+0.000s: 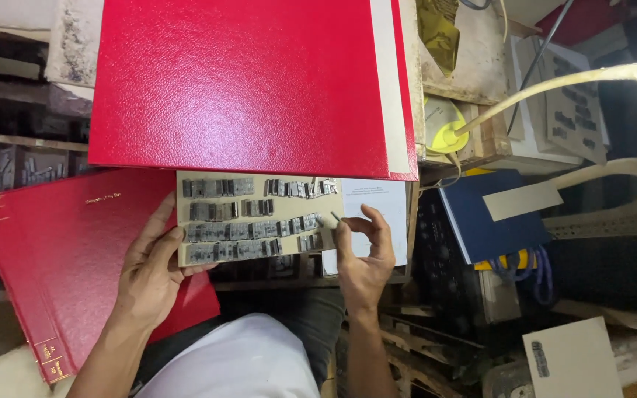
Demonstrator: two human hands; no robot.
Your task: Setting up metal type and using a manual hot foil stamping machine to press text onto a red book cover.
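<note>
My left hand (150,265) grips the left edge of a beige card (256,195) that carries several rows of small grey metal type pieces (248,230). My right hand (363,250) is at the card's right edge, thumb and forefinger pinched on one small metal type piece (335,217) just off the rows. A large red hardcover book (248,85) lies above the card and overlaps its top edge. A second red book (60,258) with gold marks on its spine lies under my left hand.
A white printed sheet (381,210) lies under my right hand. A blue book (481,214) with a beige strip sits to the right. A lamp with a yellow base (447,133) and beige arm stands upper right. Type cases fill the left shelves (16,158).
</note>
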